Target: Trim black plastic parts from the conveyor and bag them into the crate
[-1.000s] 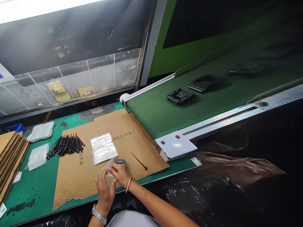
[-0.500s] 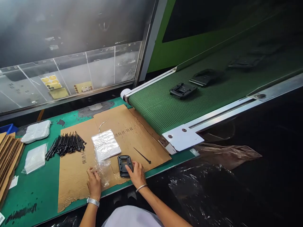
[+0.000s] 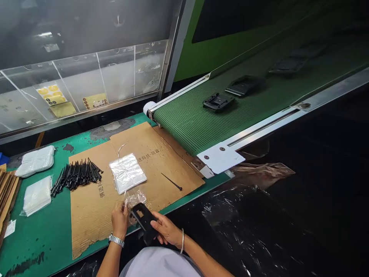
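Observation:
My right hand grips a black plastic frame-like part by its right side, tilted up off the cardboard near the table's front edge. Beside it, my left hand is closed on a clear plastic bag, whose loose end spreads toward the black part. Just beyond both hands lies a stack of clear plastic bags on the cardboard sheet. To the right, a single thin black pin-like piece rests on the cardboard.
A heap of black pin-like pieces lies left, near two piles of white bags. Folded cardboard stands at the far left. The green conveyor belt slopes down from the right, carrying several black parts.
The black part has been lifted off the cardboard and tilted toward me by my right hand. My left hand has moved slightly right with the clear bag, close to the part.

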Available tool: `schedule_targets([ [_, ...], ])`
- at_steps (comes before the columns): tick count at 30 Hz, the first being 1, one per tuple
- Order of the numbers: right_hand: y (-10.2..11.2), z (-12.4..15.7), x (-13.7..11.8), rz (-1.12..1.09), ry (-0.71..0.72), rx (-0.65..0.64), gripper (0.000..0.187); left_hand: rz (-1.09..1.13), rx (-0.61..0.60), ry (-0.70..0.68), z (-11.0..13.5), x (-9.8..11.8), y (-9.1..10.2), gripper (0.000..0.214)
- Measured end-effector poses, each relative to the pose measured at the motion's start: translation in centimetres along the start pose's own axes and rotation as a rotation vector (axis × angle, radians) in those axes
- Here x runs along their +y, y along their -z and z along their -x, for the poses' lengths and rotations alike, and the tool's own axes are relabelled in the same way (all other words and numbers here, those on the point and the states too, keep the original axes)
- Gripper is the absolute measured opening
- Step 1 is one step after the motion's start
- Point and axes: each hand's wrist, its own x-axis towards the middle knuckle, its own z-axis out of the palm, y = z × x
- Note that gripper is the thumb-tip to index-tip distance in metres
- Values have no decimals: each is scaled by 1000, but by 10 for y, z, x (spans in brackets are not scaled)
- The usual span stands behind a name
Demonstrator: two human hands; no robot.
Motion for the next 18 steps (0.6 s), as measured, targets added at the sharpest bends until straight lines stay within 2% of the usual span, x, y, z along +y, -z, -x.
schedule_targets([
  [1,-4,-3,0,5,-14,-42,55,31,-56,-3,-1,-1,0,11],
  [3,-7,-12,2,33,-39,-26,54,93,-163,-6,-1,-5,0,17],
  [5,-6,-21,6,60,-42,89,51,142,-234,-5,3,-9,2,23],
  [7,-5,-29,13,72,-27,217,47,162,-255,-1,10,-14,4,25],
  [9,-5,-33,18,77,-4,306,41,150,-233,14,20,-17,7,25],
  [11,-7,-33,21,90,28,366,35,71,-139,3,29,-16,7,26],
  [14,-11,-30,20,111,74,394,26,-112,43,-129,31,-7,4,30],
  [16,-13,-28,16,114,101,384,22,-146,59,-215,25,1,-1,27],
  [18,-15,-28,12,107,131,376,19,-114,0,-249,18,10,-7,19],
])
